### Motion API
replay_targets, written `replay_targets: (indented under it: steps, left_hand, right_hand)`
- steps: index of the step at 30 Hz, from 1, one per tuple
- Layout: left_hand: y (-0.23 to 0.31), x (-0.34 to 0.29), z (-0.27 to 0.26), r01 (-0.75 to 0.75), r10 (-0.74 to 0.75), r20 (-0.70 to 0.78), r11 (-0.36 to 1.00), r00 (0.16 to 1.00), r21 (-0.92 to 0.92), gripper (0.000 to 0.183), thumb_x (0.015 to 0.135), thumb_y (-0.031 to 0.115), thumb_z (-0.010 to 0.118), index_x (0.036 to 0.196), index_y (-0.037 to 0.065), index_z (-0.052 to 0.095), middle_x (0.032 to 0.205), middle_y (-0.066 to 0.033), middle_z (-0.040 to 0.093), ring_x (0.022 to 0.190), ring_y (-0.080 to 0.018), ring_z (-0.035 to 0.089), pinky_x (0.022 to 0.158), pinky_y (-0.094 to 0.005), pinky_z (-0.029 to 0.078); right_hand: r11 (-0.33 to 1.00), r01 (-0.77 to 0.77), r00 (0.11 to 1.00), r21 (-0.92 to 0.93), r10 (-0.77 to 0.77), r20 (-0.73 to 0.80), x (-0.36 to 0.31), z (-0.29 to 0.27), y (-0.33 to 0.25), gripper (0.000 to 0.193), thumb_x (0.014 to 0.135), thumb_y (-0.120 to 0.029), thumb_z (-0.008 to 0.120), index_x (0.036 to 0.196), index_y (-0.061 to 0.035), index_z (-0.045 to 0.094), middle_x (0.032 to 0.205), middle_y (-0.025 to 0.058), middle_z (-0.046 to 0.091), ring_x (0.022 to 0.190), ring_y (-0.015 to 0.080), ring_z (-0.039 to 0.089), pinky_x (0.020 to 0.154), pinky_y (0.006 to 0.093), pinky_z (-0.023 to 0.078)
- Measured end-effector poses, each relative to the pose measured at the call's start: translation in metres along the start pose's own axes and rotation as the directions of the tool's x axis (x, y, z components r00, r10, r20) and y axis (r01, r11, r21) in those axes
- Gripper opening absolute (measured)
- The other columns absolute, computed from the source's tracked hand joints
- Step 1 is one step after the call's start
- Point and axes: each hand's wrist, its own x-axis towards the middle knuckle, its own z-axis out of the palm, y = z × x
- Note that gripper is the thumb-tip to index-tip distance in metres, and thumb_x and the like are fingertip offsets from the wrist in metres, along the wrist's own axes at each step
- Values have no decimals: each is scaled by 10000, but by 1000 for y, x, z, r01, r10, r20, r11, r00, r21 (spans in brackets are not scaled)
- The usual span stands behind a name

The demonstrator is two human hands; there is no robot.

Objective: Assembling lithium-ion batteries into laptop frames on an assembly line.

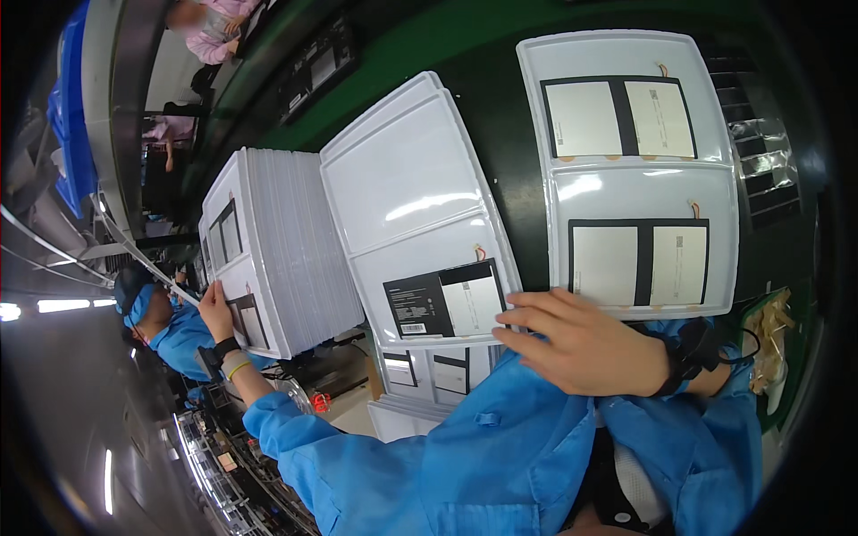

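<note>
At the left, my left hand [214, 313] is bent over the rim of the top tray on a tall stack of white plastic trays [304, 232], close to a flat battery pack [250, 322] lying in it. My right hand [581, 344] has its fingers spread over the near right edge of a white two-part tray [407, 183], its fingertips beside a black and silver battery pack [444, 301]. This pack lies label up in the near compartment, short coloured wires at its far edge; the far compartment holds nothing.
Another white tray [643, 192] on the right holds two pale battery packs with black bands. Below the middle tray are more trays [420, 406] with packs. Dark strips [760, 134] lie at the far right. Co-workers in blue [174, 344] and pink [210, 40] are nearby.
</note>
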Motion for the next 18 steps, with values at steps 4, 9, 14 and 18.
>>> replay_targets:
  steps: [4, 9, 14, 18]
  left_hand:
    - [-7, 1, -1, 15, -15, 16, 1000, 1000, 23, 355, 1027, 268, 647, 1098, -72, 721, 803, -155, 727, 748, -112, 585, 700, -320, 502]
    - [-23, 1, 6, 162, -148, 91, 972, 985, -169, 325, 1044, 219, 600, 1155, -73, 688, 872, -89, 699, 811, -106, 561, 734, -286, 470]
    - [-18, -6, -14, 82, -109, 253, 990, 961, 115, 298, 1050, 197, 552, 1127, -72, 653, 892, -153, 692, 849, -188, 639, 796, -301, 508]
    - [42, -24, -1, -8, 22, -49, 961, 999, 277, 321, 1031, 149, 569, 1285, -45, 601, 1136, -261, 702, 1077, -378, 693, 915, -413, 533]
  right_hand:
    - [956, 115, 993, -270, -103, 57, 5, 18, 4, 289, 874, -81, 639, 1126, 55, 671, 1228, 176, 640, 1296, 331, 547, 1007, 389, 460]
    - [940, 48, 998, -336, -58, -19, 8, 25, 10, 283, 831, -69, 648, 1078, 67, 664, 1221, 184, 638, 1296, 312, 554, 980, 365, 466]
    - [929, -59, 994, -366, 21, -106, 13, 17, 6, 305, 806, -62, 654, 1074, 82, 649, 1197, 197, 621, 1291, 327, 554, 970, 362, 467]
    - [938, -166, 986, -305, 146, -85, 14, 12, 13, 351, 847, -50, 618, 1181, 56, 633, 1325, 176, 573, 1381, 336, 488, 1049, 427, 450]
